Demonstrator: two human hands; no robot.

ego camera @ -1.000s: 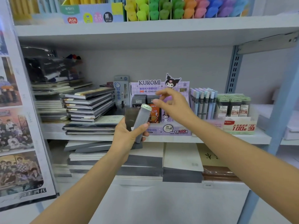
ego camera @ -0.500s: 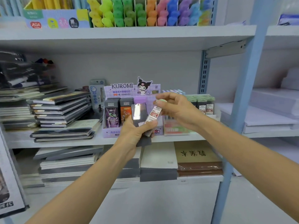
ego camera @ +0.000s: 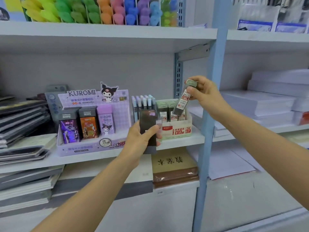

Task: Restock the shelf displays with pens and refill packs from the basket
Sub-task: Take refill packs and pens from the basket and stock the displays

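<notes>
Pale metal shelving of a stationery shop fills the view, and its middle shelf (ego camera: 184, 141) is the one being stocked. Nearest, the left hand (ego camera: 142, 139) grips a dark flat refill pack (ego camera: 148, 126) upright, fingers wrapped behind it and thumb across its front. I judge it is waiting stock, held low in front of the displays so the other hand can work.

Higher and to the right, the right hand (ego camera: 205, 96) pinches a slim lead tube (ego camera: 181, 102) by its pale green cap. Thumb and forefingers close on the top end, so the body hangs tilted with its lower end just over the green-and-white display box (ego camera: 177, 131). Holding it by the cap leaves the bottom free to slide in among its neighbours, which seems the step in hand.

That box holds rows of matching green-capped tubes (ego camera: 164, 104), upright and packed close. Just beside it stands a tight block of pastel pens (ego camera: 143, 102), though they may be tubes. Left of them, the purple Kuromi display (ego camera: 90, 148) holds three upright packs in its front row, with a gap at its right end that likely suits the dark pack.

Further off lie stacked notebooks (ego camera: 21, 118), paper reams (ego camera: 275, 97) and bright highlighters (ego camera: 100, 12) on the shelf above. No basket shows
</notes>
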